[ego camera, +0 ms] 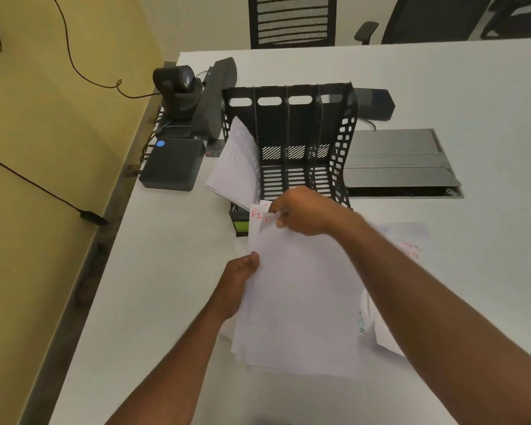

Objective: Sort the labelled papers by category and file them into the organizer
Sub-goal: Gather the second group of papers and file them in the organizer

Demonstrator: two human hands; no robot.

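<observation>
A black slotted organizer (344,139) stands on the white table, with white sheets (235,164) leaning out of its leftmost slot. In front of it I hold a stack of white papers (298,296) with red lettering at its top left corner. My left hand (238,283) grips the stack's left edge, thumb on top. My right hand (304,214) pinches the top corner of the upper sheets. A sheet with red writing (411,243) lies on the table to the right, and another with green letters (365,320) peeks out under my right forearm.
A black conference camera (178,87) and a dark box (174,164) sit at the table's back left, near the wall. A grey cable hatch (399,161) is set into the table (172,271) right of the organizer. Office chairs (292,19) stand behind the table.
</observation>
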